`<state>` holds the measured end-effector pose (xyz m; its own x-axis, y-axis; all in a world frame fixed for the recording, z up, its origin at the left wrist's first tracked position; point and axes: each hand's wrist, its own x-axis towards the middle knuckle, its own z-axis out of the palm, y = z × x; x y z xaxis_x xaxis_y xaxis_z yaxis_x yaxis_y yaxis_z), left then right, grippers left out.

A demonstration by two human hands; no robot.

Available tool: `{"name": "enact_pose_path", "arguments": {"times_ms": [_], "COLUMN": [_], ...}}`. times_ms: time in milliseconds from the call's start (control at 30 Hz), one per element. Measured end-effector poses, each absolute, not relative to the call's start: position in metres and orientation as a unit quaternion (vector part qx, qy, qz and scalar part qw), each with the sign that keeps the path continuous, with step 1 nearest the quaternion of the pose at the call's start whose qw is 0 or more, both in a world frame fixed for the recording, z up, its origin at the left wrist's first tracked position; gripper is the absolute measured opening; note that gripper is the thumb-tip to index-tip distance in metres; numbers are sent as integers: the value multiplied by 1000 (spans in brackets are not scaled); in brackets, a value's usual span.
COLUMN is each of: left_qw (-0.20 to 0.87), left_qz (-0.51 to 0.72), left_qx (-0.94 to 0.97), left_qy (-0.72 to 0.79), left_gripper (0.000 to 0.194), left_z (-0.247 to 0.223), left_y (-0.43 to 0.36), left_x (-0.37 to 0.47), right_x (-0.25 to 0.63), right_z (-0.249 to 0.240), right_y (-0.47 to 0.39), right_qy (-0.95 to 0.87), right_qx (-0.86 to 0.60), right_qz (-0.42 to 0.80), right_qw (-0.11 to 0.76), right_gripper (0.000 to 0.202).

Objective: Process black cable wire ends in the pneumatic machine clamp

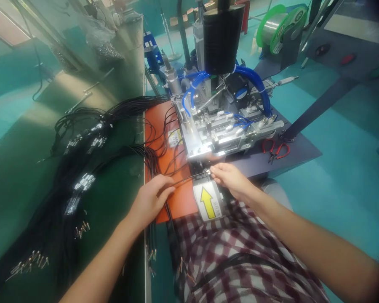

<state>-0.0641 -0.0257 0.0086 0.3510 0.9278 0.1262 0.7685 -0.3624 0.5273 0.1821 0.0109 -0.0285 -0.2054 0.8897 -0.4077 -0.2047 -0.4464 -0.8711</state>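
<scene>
A thin black cable (189, 178) is stretched between my two hands, just in front of the metal machine (221, 130). My left hand (154, 193) is closed on the cable over the orange sheet (180, 198). At the cable's end, my right hand (225, 176) pinches a small metallic tip, largely covered by the fingers. Directly below the right fingers is a white label (212, 208) with a yellow arrow (207, 202). Several other black cables (150, 160) cross the orange sheet towards the machine's near left edge.
Bundles of black cables (91, 164) with shiny ends lie on the green table (113, 210) at left. Red-handled pliers (275, 150) rest on the machine's grey base (300, 151). A green wire spool (279, 29) stands behind, and a black duct (222, 40) hangs overhead.
</scene>
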Motion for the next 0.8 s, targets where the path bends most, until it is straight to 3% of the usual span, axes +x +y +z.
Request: {"name": "enact_pose_path", "arguments": {"times_ms": [233, 367, 567, 800], "left_qw": [165, 49, -202, -269], "left_qz": [126, 30, 34, 35], "left_qx": [859, 891, 863, 820], "left_qy": [467, 450, 462, 504], "left_gripper": [23, 28, 25, 22], "left_z": [23, 21, 4, 4], "left_y": [-12, -7, -23, -39], "left_x": [-69, -65, -47, -27], "right_x": [183, 183, 183, 185], "right_z": [-25, -26, -28, -29], "right_y": [11, 11, 12, 13], "right_qy": [-349, -347, -348, -355], "right_qx": [-496, -499, -501, -499], "right_qz": [692, 691, 690, 691], "right_qw": [391, 392, 389, 384], "right_gripper": [41, 39, 39, 39]}}
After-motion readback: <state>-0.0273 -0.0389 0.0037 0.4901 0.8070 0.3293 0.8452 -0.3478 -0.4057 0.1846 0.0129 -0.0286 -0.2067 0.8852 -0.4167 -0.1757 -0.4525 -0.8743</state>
